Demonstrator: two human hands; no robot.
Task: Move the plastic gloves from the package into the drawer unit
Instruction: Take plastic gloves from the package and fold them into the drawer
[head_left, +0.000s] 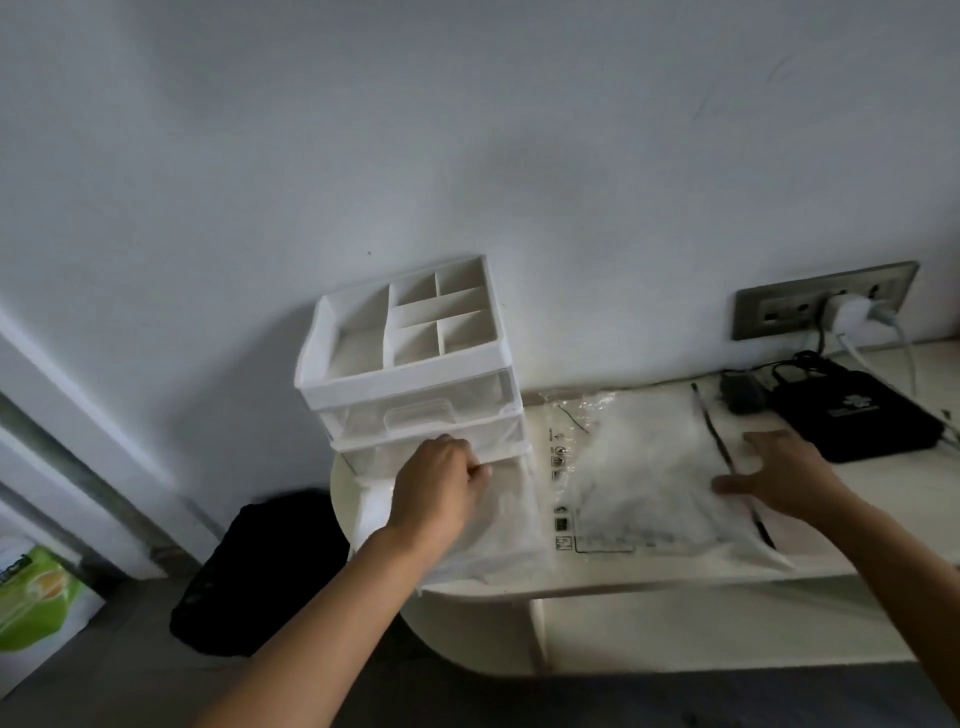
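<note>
- Head view, left grip (441, 486): fingers curled, knuckles up, at the front edge of the lower drawer (498, 441); apparently closed on that edge, though thin film under the fingers cannot be ruled out.
- Head view, right grip (779, 478): fingers straight and spread, palm down, resting flat on the right end of the package (649, 467); holding nothing.
- Package: clear bag lying flat on the table (675, 582), just beside the drawer unit (410, 374) on its right; printed symbols along the left end, dark strip along the right end under the right grip.
- Plastic gloves (639, 483): whitish, crumpled, translucent stack inside the package; individual gloves not distinguishable.
- Key relation: gloves to the right of the drawer, long axis of the package running left to right along the table edge; right grip nearer the gloves, left grip nearer the drawer.
- Drawer unit: white frame, open divided tray on top, two translucent drawers below; upper drawer (415, 415) shut.
- Translucent pale mass (498, 540) in front of the unit, below the left grip: pulled-out drawer or loose film, not resolvable.
- Judgement: next move a short leftward carry across the package.
</note>
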